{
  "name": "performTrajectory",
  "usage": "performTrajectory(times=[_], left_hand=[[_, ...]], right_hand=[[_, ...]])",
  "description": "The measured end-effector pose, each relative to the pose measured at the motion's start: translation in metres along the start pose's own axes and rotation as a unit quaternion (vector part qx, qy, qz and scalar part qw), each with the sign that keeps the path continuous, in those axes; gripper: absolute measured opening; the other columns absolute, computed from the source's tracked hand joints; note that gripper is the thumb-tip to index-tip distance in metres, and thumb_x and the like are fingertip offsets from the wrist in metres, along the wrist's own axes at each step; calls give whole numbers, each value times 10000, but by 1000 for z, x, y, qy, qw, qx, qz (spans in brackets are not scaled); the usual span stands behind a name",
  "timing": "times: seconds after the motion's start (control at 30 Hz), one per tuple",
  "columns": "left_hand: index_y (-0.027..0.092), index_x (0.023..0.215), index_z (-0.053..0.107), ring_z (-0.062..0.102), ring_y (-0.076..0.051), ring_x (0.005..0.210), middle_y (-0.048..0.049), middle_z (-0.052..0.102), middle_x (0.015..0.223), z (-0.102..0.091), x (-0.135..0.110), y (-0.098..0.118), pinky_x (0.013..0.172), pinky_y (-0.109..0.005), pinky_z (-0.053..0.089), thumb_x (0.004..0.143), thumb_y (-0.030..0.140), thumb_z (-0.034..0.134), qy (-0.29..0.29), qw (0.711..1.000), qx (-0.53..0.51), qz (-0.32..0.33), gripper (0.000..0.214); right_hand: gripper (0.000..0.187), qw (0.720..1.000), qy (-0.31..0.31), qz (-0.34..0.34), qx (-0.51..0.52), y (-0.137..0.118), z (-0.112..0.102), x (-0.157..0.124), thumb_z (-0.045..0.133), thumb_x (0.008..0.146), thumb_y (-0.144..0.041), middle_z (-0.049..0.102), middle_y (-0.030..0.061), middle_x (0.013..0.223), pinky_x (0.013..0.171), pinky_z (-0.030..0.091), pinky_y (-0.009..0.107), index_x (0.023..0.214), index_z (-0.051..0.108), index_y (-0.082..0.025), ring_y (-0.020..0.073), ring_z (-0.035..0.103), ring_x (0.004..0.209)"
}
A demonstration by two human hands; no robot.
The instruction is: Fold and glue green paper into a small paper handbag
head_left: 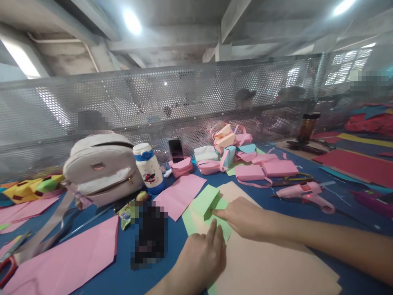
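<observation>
A sheet of light green paper (187, 221) lies in front of me, with one part folded up into a raised flap. My left hand (204, 252) rests on its near side, fingers stretched forward over the paper. From the right, my right hand (245, 217) reaches in, its index finger extended and its tip touching the green paper beside the flap. The other fingers of that hand are bent and partly hidden. Under the green paper and both hands is a stack of large peach paper (267, 262).
Pink sheets (89, 250), a white backpack (101, 168) and a bottle (149, 170) stand left. Small pink paper boxes (279, 168) lie beyond my hands. A pink glue gun (307, 194), its light red, lies right. Red-handled scissors (9, 266) are at the left edge.
</observation>
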State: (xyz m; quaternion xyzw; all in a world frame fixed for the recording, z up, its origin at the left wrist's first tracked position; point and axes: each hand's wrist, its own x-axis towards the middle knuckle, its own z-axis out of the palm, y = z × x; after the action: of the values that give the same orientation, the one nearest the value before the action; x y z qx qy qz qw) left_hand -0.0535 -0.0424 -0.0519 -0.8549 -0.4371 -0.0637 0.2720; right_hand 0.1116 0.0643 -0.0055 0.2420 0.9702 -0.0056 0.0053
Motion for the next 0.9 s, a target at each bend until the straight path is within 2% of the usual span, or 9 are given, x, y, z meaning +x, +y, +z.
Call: performTrajectory(times=[0.1, 0.2, 0.3, 0.37, 0.43, 0.57, 0.7, 0.8, 0.9], left_hand=[[13, 1072, 679, 689, -238, 503, -291, 723, 1107, 0, -1, 8, 369, -337, 531, 862, 67, 428, 23, 999, 45, -6, 332], [-1, 1037, 697, 680, -250, 498, -279, 749, 1012, -2, -3, 12, 373, -351, 529, 799, 40, 451, 50, 997, 58, 8, 345], [13, 1029, 695, 672, -253, 502, -244, 764, 957, -4, -4, 12, 366, -352, 515, 771, 31, 463, 62, 997, 45, 15, 347], [41, 1035, 681, 661, -240, 504, -200, 766, 915, -5, -4, 9, 367, -346, 508, 779, 23, 456, 51, 999, 14, 7, 341], [90, 1024, 660, 649, -226, 524, -140, 756, 874, -5, -3, 5, 391, -342, 509, 823, 27, 448, 36, 999, -40, 0, 299], [174, 973, 608, 643, -210, 649, -55, 711, 841, -8, -1, -3, 530, -334, 543, 966, 113, 437, 12, 983, -181, -22, 182], [182, 1038, 599, 650, -216, 801, -68, 702, 900, -12, -2, -6, 653, -328, 559, 1007, 146, 399, 6, 966, -259, -22, 206], [197, 1170, 585, 662, -210, 866, -73, 707, 957, -12, -5, -8, 733, -326, 565, 1014, 177, 415, 26, 958, -285, -18, 232], [216, 1304, 526, 667, -209, 968, -95, 691, 1087, -12, -9, -18, 808, -318, 566, 996, 180, 435, 74, 944, -321, -34, 323]], right_hand=[[424, 1000, 1, 4, 20, 4, 0, -1, 457, 873, -90, 727, 66, 717, 513, 194, 293, 1207, 663, -251, 222, 648, 594], [383, 997, 25, -18, 76, 2, -3, 3, 453, 876, -97, 741, 46, 802, 548, 247, 274, 1123, 700, -253, 194, 630, 660], [276, 987, 59, -18, 148, -5, 0, 12, 473, 880, -107, 736, 18, 836, 594, 283, 255, 928, 720, -219, 158, 597, 700], [231, 979, 70, 12, 189, -12, 5, 20, 510, 873, -123, 705, 1, 749, 584, 264, 254, 741, 689, -184, 133, 551, 650], [252, 971, 78, 39, 222, -17, 9, 29, 556, 886, -175, 685, -6, 712, 576, 252, 254, 662, 670, -173, 124, 532, 640], [196, 948, 104, 64, 295, -21, 17, 43, 637, 893, -305, 732, -5, 822, 635, 324, 243, 769, 756, -210, 145, 601, 746], [144, 928, 127, 91, 337, -24, 25, 49, 685, 832, -316, 750, -8, 817, 660, 372, 254, 782, 783, -223, 155, 624, 738], [159, 920, 140, 98, 353, -24, 30, 50, 657, 835, -289, 745, -3, 798, 618, 373, 244, 775, 785, -216, 148, 609, 714], [158, 911, 151, 94, 372, -21, 32, 48, 637, 833, -264, 734, -7, 795, 596, 379, 224, 787, 777, -207, 138, 597, 711]])
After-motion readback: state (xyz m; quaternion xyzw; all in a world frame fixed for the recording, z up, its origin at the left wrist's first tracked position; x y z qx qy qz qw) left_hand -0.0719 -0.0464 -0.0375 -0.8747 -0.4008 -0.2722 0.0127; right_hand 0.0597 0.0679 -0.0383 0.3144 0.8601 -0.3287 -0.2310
